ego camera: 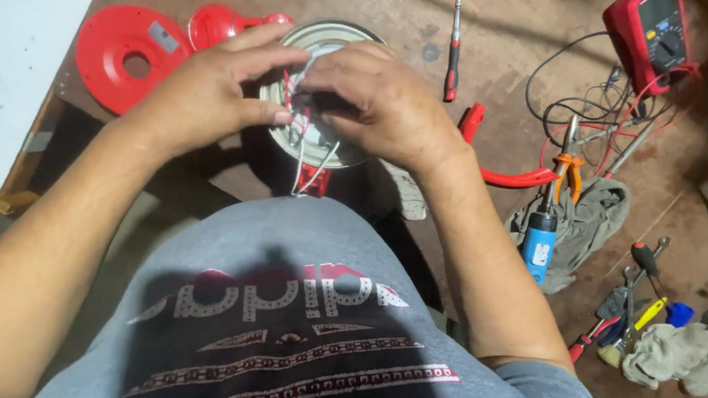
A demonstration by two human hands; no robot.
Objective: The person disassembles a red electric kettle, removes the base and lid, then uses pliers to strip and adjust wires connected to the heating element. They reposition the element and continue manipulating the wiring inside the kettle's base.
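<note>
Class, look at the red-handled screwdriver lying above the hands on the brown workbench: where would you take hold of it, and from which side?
Grip the red-handled screwdriver by its thick red handle, the end nearer the person, coming from above with the right hand, which is closest. It lies flat and apart from other things, its thin metal shaft pointing away, so the handle gives the fuller hold.

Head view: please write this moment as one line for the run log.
left hand: on round metal part | right hand: pinching wires | red disc: left | multimeter: far right
</note>
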